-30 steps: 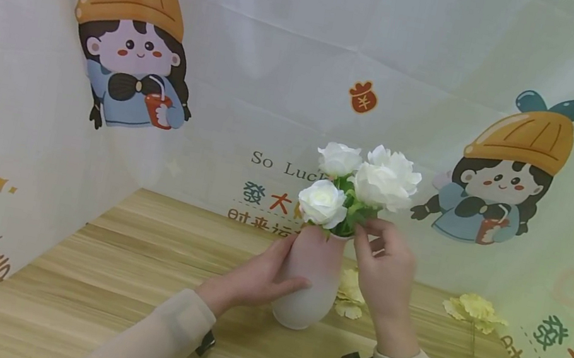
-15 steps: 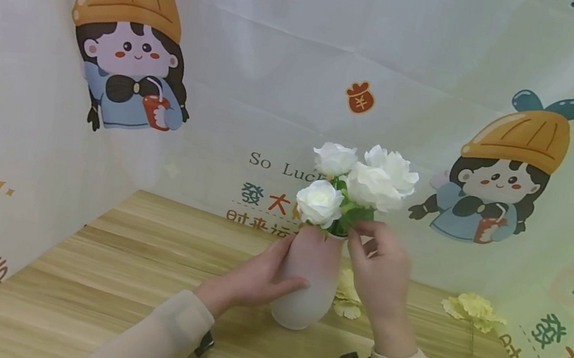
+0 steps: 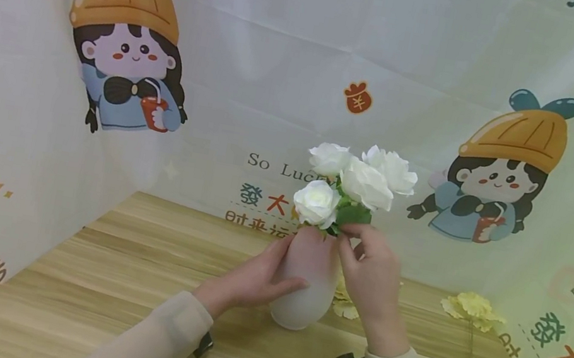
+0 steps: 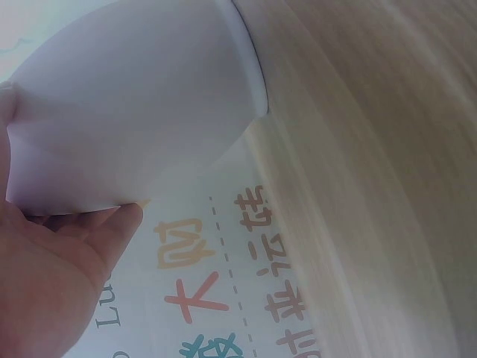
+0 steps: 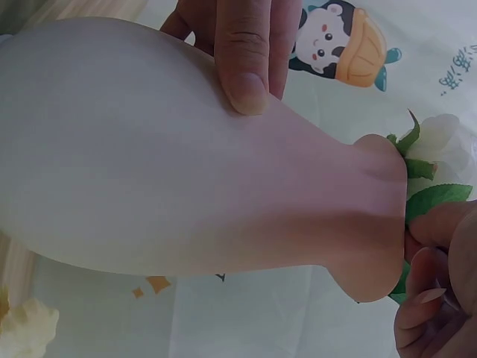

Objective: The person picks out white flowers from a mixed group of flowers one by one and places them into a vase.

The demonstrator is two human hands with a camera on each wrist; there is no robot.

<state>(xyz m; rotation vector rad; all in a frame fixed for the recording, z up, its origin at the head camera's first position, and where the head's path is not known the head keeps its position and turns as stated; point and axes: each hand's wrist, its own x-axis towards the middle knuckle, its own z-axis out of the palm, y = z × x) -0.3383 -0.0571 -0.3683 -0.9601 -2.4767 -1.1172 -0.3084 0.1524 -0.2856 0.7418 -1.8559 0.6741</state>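
Observation:
A vase [image 3: 307, 285], pink at the neck and fading to white below, stands upright on the wooden table. My left hand [image 3: 252, 275] grips its left side, thumb across the front and fingers round the back. Several white artificial roses [image 3: 315, 202] rise from its mouth. Just at the rim, my right hand [image 3: 371, 274] pinches a white rose [image 3: 369, 184] low on its stem, beside a green leaf [image 3: 354, 214]. In the right wrist view the curled fingers sit against the flared rim of the vase [image 5: 358, 224]; the stem between them is mostly hidden.
Yellow artificial flowers lie on the table [image 3: 142, 281]: one yellow flower [image 3: 473, 311] with a long stem at the right, another yellow bloom [image 3: 347, 305] partly hidden behind the vase. A printed cloth backdrop [image 3: 274, 87] encloses the back and sides.
My right hand has shifted slightly left toward the vase mouth, and the front white rose has swung left and turned, separating from the one behind. My left hand keeps its hold on the vase.

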